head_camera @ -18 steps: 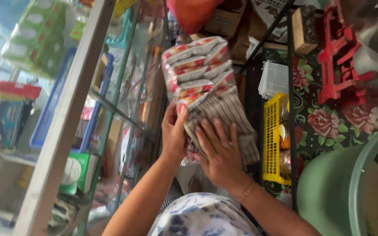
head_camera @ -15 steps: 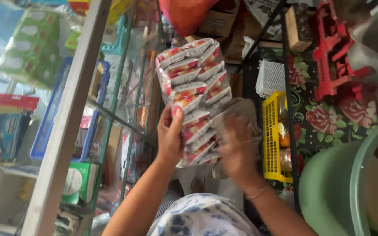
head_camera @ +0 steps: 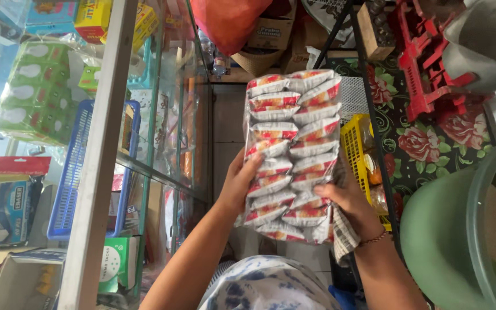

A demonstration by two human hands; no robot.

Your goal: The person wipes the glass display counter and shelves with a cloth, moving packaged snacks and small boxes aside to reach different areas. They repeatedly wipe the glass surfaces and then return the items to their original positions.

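Snack pack (head_camera: 293,152) held upright between both hands, left hand (head_camera: 237,182) and right hand (head_camera: 348,198), fingers curled tight around its lower edges, beside the yellow basket (head_camera: 354,150).

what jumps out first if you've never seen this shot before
A clear bag of red and white snack packets fills the middle of the view, with the left hand on its left edge and the right hand on its lower right corner. To the left stands a glass display case holding a blue basket and green boxes. On the right, a yellow basket sits beside a rose-patterned cloth and a large green tub.
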